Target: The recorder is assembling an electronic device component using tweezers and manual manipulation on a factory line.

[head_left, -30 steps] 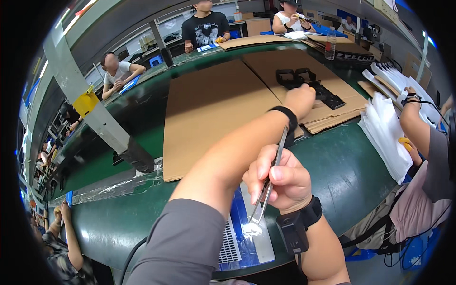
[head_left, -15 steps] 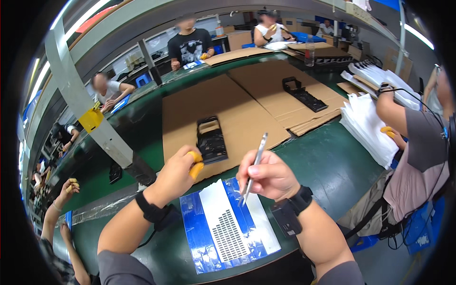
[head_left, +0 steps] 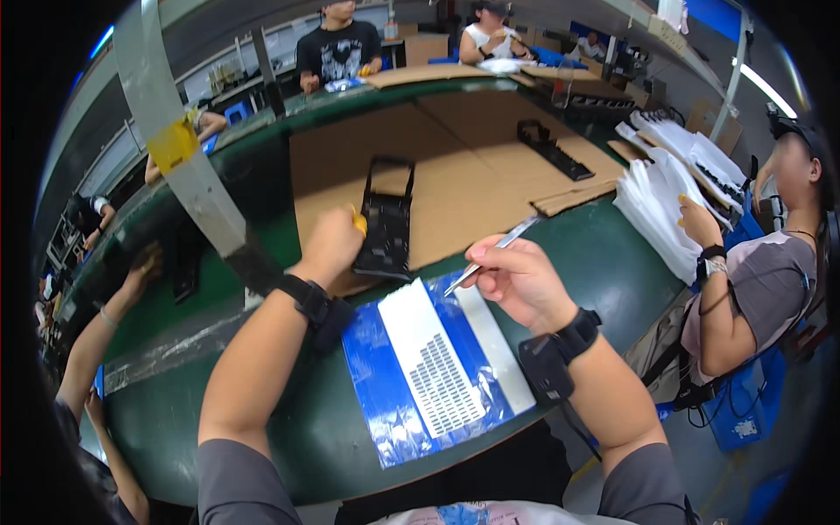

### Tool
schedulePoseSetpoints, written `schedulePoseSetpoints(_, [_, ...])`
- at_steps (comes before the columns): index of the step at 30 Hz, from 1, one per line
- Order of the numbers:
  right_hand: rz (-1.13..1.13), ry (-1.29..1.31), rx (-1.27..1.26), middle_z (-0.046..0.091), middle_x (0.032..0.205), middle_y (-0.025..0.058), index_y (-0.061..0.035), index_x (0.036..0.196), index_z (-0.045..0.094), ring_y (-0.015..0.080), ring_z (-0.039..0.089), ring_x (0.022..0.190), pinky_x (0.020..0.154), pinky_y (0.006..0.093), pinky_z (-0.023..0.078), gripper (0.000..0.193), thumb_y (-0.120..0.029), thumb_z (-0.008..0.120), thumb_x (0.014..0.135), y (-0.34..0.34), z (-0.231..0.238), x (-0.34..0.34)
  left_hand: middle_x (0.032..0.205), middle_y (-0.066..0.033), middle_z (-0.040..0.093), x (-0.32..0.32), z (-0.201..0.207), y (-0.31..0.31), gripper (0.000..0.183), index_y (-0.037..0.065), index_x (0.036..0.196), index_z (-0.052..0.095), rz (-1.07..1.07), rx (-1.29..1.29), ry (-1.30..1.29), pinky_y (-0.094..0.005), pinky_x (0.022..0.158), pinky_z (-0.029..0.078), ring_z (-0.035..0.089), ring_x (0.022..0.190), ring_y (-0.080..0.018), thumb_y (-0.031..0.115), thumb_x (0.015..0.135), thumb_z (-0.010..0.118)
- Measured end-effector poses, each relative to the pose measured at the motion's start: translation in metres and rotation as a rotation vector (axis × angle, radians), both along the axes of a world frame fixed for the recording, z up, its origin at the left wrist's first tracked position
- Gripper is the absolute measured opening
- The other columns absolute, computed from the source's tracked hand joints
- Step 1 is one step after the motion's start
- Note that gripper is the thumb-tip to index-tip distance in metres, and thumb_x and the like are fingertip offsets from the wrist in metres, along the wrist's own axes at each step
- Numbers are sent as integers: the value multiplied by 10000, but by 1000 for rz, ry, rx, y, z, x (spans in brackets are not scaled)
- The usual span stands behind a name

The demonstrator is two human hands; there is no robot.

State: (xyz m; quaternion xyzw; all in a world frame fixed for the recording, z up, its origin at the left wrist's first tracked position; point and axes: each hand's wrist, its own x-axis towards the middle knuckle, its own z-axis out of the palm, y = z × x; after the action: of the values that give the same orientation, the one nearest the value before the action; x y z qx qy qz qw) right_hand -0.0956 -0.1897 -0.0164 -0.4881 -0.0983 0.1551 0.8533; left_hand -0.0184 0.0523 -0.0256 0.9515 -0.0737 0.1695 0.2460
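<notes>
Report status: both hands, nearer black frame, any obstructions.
Left hand at nearer black plastic frame, grip unclear. Right hand pinching tweezers, tips over blue sheet. Frame over cardboard, contact unclear. No obstruction visible between tweezers and frame.

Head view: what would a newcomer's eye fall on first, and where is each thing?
Probably the bright blue sheet at the near middle of the green table, bearing a white sheet of small dark rectangles. Near its far right corner the right hand holds metal tweezers, while the left hand is at the left edge of a black plastic frame on brown cardboard. At left, yellow tape stands out on a grey post.
</notes>
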Motion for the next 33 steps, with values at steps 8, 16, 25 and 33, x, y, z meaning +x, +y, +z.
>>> schedulePoseSetpoints(8, [-235, -51, -223, 554, 629, 61, 2, 795, 544, 60, 481, 479, 400, 160, 337, 74, -41, 555, 736, 19, -24, -41, 865, -42, 555, -81, 24, 41, 182, 12, 935, 515, -79, -1121, 277, -209, 589, 448, 541, 697, -85, 143, 810, 502])
schedulePoseSetpoints(16, [-287, -140, -335, 557, 641, 56, 19, 823, 539, 64, 497, 525, 446, 172, 365, 95, -20, 548, 737, 23, -45, -30, 865, -99, 567, -180, 16, 39, 244, -1, 1001, 477, -113, -1762, 546, -295, 670, 489, 575, 745, -178, 103, 787, 422])
schedulePoseSetpoints(25, [-241, -4, -301, 566, 647, 71, 30, 848, 534, 62, 468, 502, 455, 163, 354, 118, 2, 538, 733, 23, -48, -28, 992, -97, 512, -187, 4, 20, 419, 37, 1150, 329, -127, -1542, 225, -262, 745, 436, 518, 846, -143, 56, 772, 507])
schedulePoseSetpoints(33, [-233, 6, -285, 562, 644, 71, 33, 860, 530, 56, 457, 506, 443, 153, 336, 128, 9, 532, 735, 21, -43, -29, 1070, -62, 469, -187, 4, 17, 421, 84, 1207, 289, -222, -1664, 279, -282, 800, 425, 493, 916, -133, 121, 828, 468])
